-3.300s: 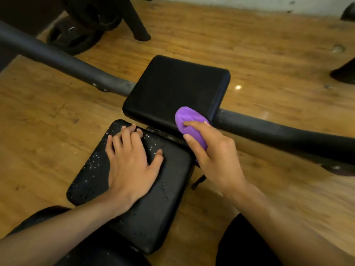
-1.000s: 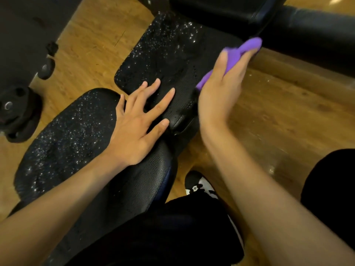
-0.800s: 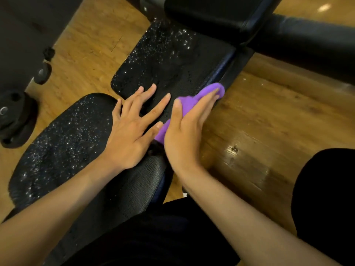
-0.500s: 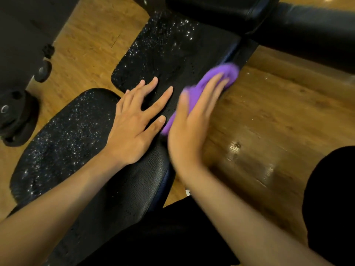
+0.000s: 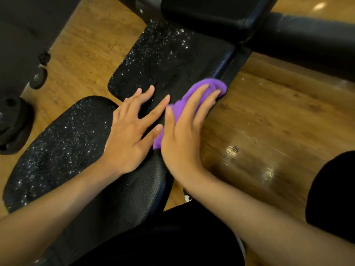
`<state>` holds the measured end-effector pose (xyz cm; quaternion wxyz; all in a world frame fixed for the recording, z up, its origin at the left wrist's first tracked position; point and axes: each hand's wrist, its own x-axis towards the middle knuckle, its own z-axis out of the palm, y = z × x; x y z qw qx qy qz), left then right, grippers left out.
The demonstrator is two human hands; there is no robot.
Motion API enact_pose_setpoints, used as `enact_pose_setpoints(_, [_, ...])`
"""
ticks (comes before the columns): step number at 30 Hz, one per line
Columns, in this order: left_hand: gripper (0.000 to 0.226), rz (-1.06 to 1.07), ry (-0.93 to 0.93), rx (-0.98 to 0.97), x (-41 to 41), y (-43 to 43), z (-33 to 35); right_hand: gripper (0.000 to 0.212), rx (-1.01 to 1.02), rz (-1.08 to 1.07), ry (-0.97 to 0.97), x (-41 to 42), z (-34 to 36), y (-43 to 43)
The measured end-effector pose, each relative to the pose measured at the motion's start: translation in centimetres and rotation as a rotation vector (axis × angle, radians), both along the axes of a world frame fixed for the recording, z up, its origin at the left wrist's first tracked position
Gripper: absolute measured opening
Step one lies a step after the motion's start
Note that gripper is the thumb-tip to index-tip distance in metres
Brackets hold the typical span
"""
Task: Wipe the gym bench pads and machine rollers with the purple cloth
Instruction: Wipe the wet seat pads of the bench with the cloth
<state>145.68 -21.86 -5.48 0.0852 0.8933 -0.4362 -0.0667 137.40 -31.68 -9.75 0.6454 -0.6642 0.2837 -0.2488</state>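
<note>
A black bench pad (image 5: 165,60), speckled with droplets, lies in the upper middle of the head view. A second rounded pad (image 5: 57,146) lies below it at the left. My left hand (image 5: 132,131) rests flat with spread fingers where the two pads meet. My right hand (image 5: 186,135) presses the purple cloth (image 5: 213,86) with straight fingers against the right edge of the upper pad. Part of the cloth is hidden under my palm. A third black pad (image 5: 207,14) sits at the top.
A thick black padded bar (image 5: 311,41) crosses the top right. Weight plates (image 5: 11,123) and a small wheel (image 5: 39,77) sit on the wooden floor (image 5: 269,120) at the left. My dark-clothed legs fill the bottom and right edge.
My right hand has slid the cloth back and forth along the upper pad's right edge; since half a second ago it has drawn back toward me. My left hand has stayed flat.
</note>
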Motion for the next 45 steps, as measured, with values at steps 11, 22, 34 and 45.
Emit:
enact_pose_setpoints(11, [0.057,0.003,0.015,-0.008,-0.4,0.2,-0.1,0.063,-0.057,-0.173,0.001,1.1,-0.4,0.3])
enact_pose_setpoints(22, [0.056,0.008,0.037,0.000,-0.4,0.2,0.1,0.069,0.035,-0.204,-0.047,1.0,-0.5,0.2])
enact_pose_setpoints(34, [0.057,0.004,0.032,0.003,-0.3,-0.3,0.0,0.075,0.051,-0.166,-0.047,0.6,-0.1,-0.5])
enact_pose_setpoints(45, [0.056,0.005,0.023,-0.010,0.0,-0.1,-0.1,0.070,0.031,-0.309,-0.049,2.6,-0.4,-3.0])
